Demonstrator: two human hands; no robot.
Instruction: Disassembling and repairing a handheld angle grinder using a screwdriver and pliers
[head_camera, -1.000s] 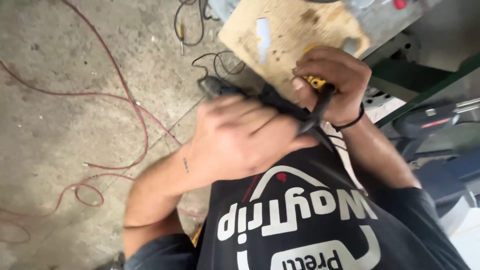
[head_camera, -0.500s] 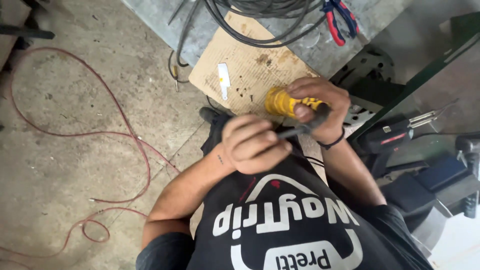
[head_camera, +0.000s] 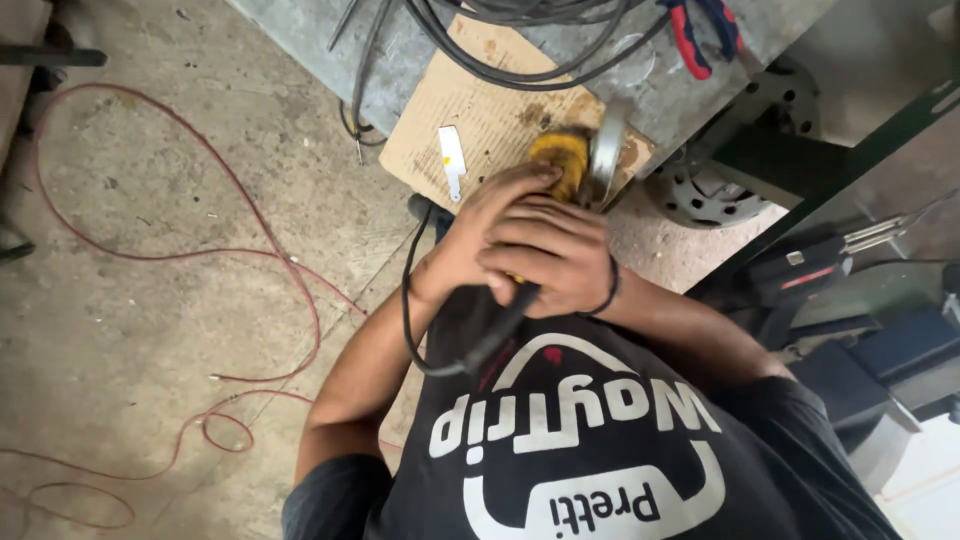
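A yellow grinder (head_camera: 562, 160) is held near the middle of the frame, a little above centre, over a piece of brown cardboard (head_camera: 480, 125). Its round grey disc (head_camera: 607, 150) is seen on edge at the right side of the tool. The left hand (head_camera: 470, 240) is wrapped around the tool body from the left, with the fingers bent and closed on it. The right hand (head_camera: 555, 255) is laid over the tool from the right, and its fingers are curled shut around it too. A dark band (head_camera: 606, 292) is worn on the right wrist. A black cord (head_camera: 420, 320) is seen looping down from the back of the tool, in front of a black shirt (head_camera: 600, 450) at the bottom of the frame.

A small white piece (head_camera: 452, 160) is seen lying on the cardboard, left of the hands. Grey cables (head_camera: 520, 40) are piled at the top of the frame, and red and blue pliers (head_camera: 700, 30) are seen at the upper right. A thin red wire (head_camera: 180, 250) is spread over the concrete floor (head_camera: 150, 350) on the left side
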